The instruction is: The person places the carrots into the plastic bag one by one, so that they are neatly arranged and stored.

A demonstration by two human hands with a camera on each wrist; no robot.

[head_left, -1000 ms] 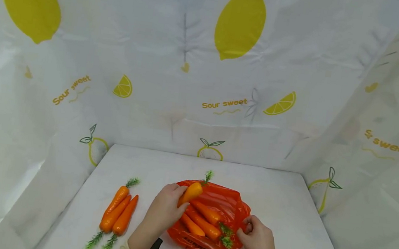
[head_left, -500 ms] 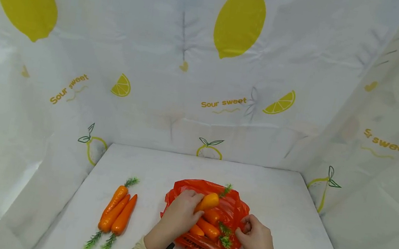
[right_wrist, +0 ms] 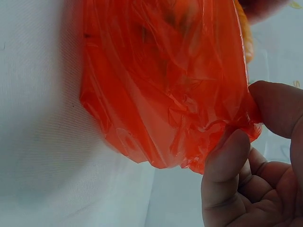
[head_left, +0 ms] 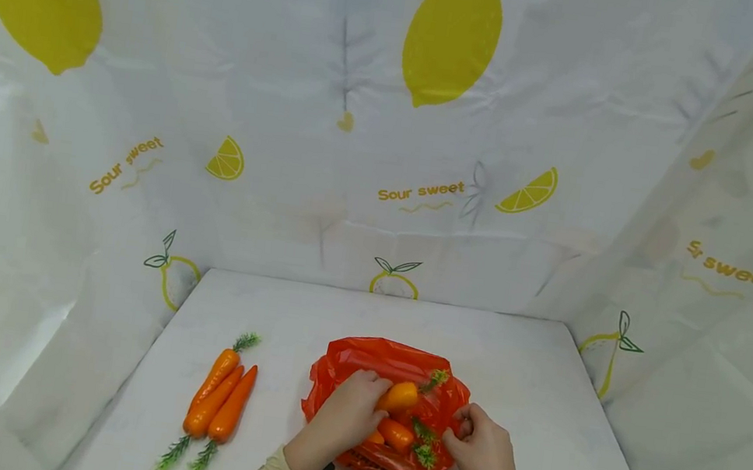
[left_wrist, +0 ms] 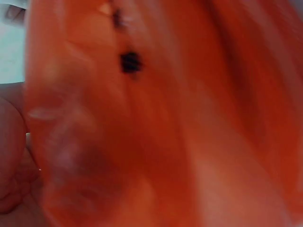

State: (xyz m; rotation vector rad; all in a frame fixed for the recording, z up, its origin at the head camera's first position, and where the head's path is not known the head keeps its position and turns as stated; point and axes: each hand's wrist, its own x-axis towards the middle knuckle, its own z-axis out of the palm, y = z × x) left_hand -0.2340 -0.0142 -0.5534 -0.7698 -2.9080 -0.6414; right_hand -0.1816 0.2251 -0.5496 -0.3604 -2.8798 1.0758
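A red plastic bag lies with its mouth spread on the white table, several carrots in it, one showing as an orange carrot. My left hand reaches over the bag's left side and grips a lighter orange carrot by its body, green top pointing right. The bag's film fills most of the left wrist view, blurred. At the bag's right edge my right hand pinches the rim between thumb and finger; the right wrist view shows the gathered red film between the fingertips.
Three carrots lie side by side on the table to the left of the bag, two with tops toward me and one with its top away. A white lemon-print sheet stands behind and at both sides.
My left hand has moved right and down with the carrot, from the bag's upper left rim into its mouth. The right hand keeps its pinch on the rim.
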